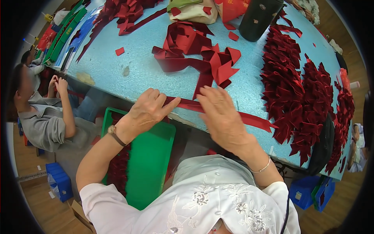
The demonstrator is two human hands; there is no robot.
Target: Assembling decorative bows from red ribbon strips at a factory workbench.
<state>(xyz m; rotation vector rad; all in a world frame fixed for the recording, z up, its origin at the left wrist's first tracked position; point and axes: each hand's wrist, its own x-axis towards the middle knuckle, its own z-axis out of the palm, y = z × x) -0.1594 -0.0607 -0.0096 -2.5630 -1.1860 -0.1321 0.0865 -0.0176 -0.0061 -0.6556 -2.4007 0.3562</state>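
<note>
The left hand (146,109) has its fingers curled in and one digit stretched along the red ribbon (190,104); whether it pinches the fabric cannot be told. The right hand (226,121) is fairly flat, its fingers extended over the ribbon's middle. The ribbon lies along the near edge of the bench (136,50), running from under the left hand, across the gap between the hands, and out past the right hand to a free end on the right. Beyond the hands sits a loose red heap (187,41), one strip trailing down to the right fingertips. To the right lie rows of folded dark-red pieces (282,85); farther back stands a black bottle (260,19). Below the left hand is a green crate (152,156).
</note>
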